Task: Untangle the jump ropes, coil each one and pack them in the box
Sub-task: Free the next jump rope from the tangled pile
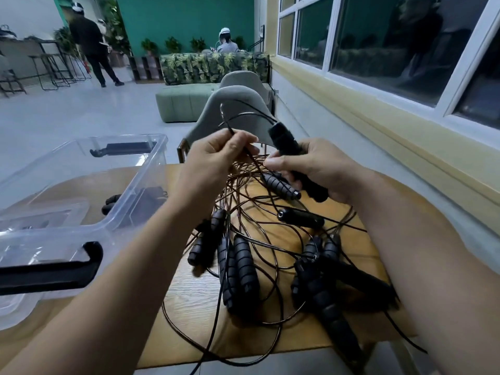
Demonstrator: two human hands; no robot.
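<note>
Head view: the left hand is raised over the far part of the bench. Its grip is narrow, thumb and fingers pinching a thin dark cord that arches up past the fingertips. Just to its right, the right hand has its grip wrapped round a black handle, the handle's far end pointing up and away. Below both hands lie the jump ropes, spread over the middle and right of the bench. They are a heap of ribbed handles and crossing cords, none of them coiled. The clear box stands at the left. Dark shapes show through its wall, but I cannot tell whether they lie inside it or behind it.

The main risk, as I judge it, is pulling before the path of the cord is clear. I cannot tell whether the pinched cord belongs to the held handle. If it does not, drawing the hands apart would cinch the crossings below instead of freeing a rope.

A hard upward tug could also lift the whole heap and drag loose handles toward the near edge, where one cord hangs over the bench and a handle lies close to the near right corner. Those could slide to the floor.

A cord snagged under a handle might release suddenly and flick toward the box or the person.
</note>
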